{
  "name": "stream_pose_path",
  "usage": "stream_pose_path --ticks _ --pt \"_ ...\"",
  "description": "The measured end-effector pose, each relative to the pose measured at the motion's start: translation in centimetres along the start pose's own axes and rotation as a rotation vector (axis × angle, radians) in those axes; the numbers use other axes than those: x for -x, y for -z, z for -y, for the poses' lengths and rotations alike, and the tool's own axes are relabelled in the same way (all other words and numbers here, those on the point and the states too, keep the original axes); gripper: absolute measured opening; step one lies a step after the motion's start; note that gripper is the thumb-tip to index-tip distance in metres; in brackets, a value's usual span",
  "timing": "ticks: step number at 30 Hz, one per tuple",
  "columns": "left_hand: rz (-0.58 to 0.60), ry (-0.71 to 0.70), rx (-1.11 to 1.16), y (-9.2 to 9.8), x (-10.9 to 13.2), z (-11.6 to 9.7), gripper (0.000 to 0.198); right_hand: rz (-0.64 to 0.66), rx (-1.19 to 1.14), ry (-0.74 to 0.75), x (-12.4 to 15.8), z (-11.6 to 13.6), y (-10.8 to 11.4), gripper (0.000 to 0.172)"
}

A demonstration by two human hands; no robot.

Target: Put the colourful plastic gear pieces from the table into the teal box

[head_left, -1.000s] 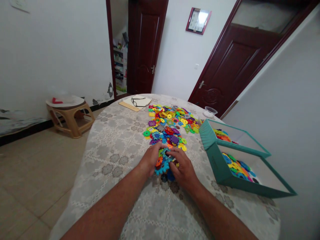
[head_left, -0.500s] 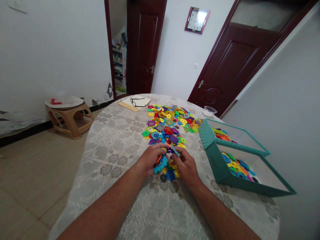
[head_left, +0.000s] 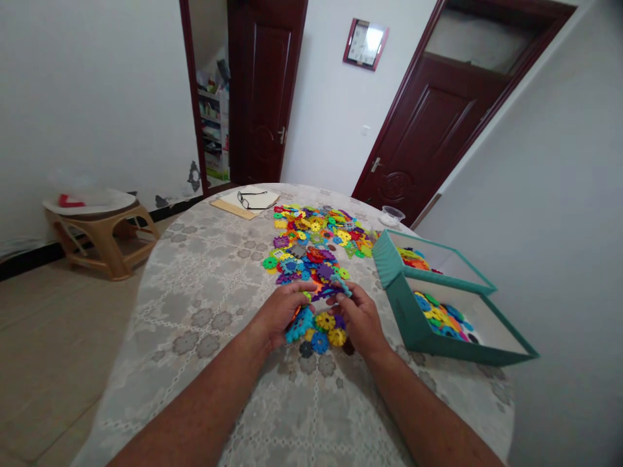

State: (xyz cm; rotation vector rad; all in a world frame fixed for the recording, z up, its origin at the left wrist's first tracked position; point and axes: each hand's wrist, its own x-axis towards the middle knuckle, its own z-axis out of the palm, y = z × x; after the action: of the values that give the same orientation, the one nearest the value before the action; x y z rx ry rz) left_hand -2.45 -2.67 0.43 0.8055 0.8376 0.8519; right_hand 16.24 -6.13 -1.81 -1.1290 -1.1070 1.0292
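My left hand is closed around a stack of flat plastic interlocking pieces; a blue notched piece and an orange edge show at its palm. My right hand pinches a light blue piece between thumb and fingers, tilted above the table. Between the hands, purple pieces show; whether either hand touches them I cannot tell. Just below lie loose flower-shaped pieces, among them a yellow one and a blue one.
A colourful heap of pieces spreads over the patterned tablecloth ahead. To the right stands an open teal box holding more pieces. Glasses rest on papers at the far left; a clear plastic bowl sits at the far edge.
The camera view has turned slightly right. My hands have drawn a little apart, uncovering more of the yellow pieces below them. The light blue piece stays in my right hand.
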Motion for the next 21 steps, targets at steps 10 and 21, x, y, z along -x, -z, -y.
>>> stream_pose_path --ticks 10,21 --pt "0.042 -0.015 -0.065 -0.1 0.3 0.1 0.039 0.037 0.183 -0.007 0.4 2.0 -0.3 0.035" --pt "-0.019 -0.002 -0.116 0.0 0.2 0.2 0.035 -0.009 0.607 0.126 -5.7 9.0 4.4 0.029"
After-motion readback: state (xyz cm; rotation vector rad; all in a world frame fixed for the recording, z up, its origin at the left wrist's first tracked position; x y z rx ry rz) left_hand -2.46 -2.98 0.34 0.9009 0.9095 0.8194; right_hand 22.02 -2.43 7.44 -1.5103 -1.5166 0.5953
